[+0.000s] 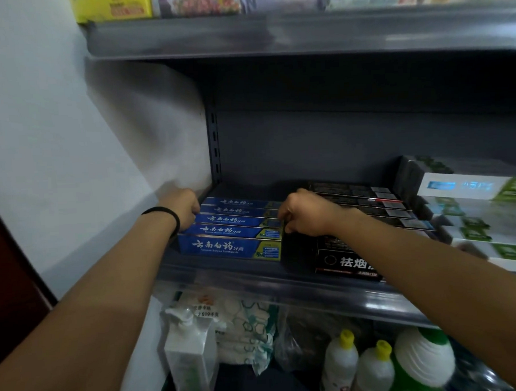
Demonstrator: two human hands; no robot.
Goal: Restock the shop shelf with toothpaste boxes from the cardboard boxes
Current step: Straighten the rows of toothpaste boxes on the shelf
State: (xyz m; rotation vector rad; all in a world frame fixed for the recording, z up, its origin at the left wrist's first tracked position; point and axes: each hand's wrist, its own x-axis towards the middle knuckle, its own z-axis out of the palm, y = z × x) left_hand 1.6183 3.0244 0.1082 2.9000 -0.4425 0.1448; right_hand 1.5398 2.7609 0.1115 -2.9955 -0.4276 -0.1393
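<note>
- A grey metal shop shelf (224, 273) fills most of the view, its middle tier at the centre, another tier above at 12 o'clock carrying blurred colourful packs (201, 2)
- A pale wall (40, 116) runs down the 9 o'clock side
- Two bare forearms reach in from 7 and 5 o'clock toward the middle tier
- Bottles with yellow caps (347, 366) and a pump dispenser (190, 355) stand on the tier below, from 6 toward 5 o'clock
- White and green boxes (473, 212) are stacked at 3 o'clock on the middle tier
- Black boxes (369, 202) lie in a row just right of centre
- A row of five blue toothpaste boxes (231, 232) lies at centre left, side by side, front edge near the shelf lip
- The left hand (186, 208), with a dark band on the wrist, has its grip curled against the left ends of the rear blue boxes; whether it clasps one or only presses is unclear
- The right hand (305, 212) has its grip closed in a pinch on the right ends of the same row
- Judged progress: the blue row looks placed and is being squared up; free space behind it suggests more could go in
- No cardboard boxes are in view, so the remaining stock cannot be told
</note>
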